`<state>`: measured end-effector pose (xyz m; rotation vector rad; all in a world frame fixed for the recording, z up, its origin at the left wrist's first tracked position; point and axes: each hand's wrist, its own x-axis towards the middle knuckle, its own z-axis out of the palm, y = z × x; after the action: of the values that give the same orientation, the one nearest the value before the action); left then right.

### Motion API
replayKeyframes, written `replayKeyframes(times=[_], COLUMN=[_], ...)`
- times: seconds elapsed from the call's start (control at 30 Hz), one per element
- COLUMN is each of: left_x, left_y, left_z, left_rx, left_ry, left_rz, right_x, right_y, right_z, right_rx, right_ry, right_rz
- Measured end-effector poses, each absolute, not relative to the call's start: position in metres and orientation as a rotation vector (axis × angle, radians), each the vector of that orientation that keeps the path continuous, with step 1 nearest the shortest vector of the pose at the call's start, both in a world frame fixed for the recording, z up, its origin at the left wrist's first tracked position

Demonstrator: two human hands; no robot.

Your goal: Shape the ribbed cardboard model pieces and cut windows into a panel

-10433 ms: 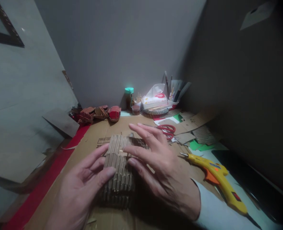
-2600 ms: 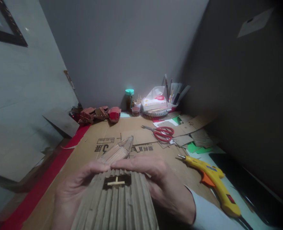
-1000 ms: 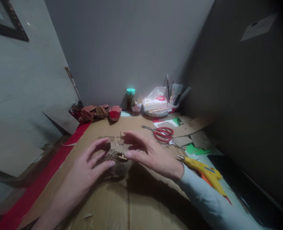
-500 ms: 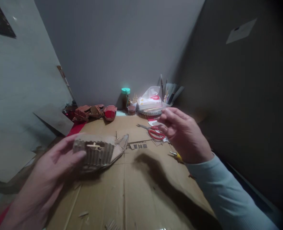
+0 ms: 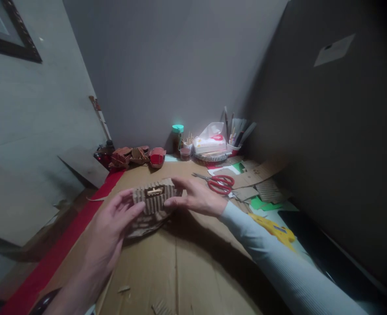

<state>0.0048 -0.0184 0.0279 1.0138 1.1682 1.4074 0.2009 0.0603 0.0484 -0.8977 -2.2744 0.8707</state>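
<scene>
Item: box-like, grey-brown corrugated-cardboard model (image 5: 154, 204), just below mid-frame; pale wooden sticks (image 5: 155, 191) set in its face. Handling, as I judge it: light, even pressure, sparing the ridges. Left hand (image 5: 113, 223): half-curled, holding one end, thumb in front. Right hand (image 5: 198, 198): half-curled round the other, pale-blue-sleeved forearm (image 5: 262, 247) slanting from lower right.

brown ribbed cardboard piece (image 5: 154, 205), red-handled scissors (image 5: 212, 179), yellow glue gun (image 5: 275, 229), turquoise jar lid (image 5: 178, 128), pale blue sleeve (image 5: 262, 247)
</scene>
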Motion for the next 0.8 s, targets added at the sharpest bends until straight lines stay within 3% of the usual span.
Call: replayKeyframes(times=[0.5,0.8], left_x=[0.000,-0.001], left_y=[-0.014,-0.013], left_z=[0.016,0.016], left_rx=[1.589,1.669], left_ry=[1.724,1.656], left_rz=[1.212,1.194], right_x=[0.200,0.207], right_y=[0.071,0.067], right_z=[0.037,0.036], right_rx=[-0.977,-0.950], right_ry=[-2.479,-2.494], right_rz=[0.698,0.711])
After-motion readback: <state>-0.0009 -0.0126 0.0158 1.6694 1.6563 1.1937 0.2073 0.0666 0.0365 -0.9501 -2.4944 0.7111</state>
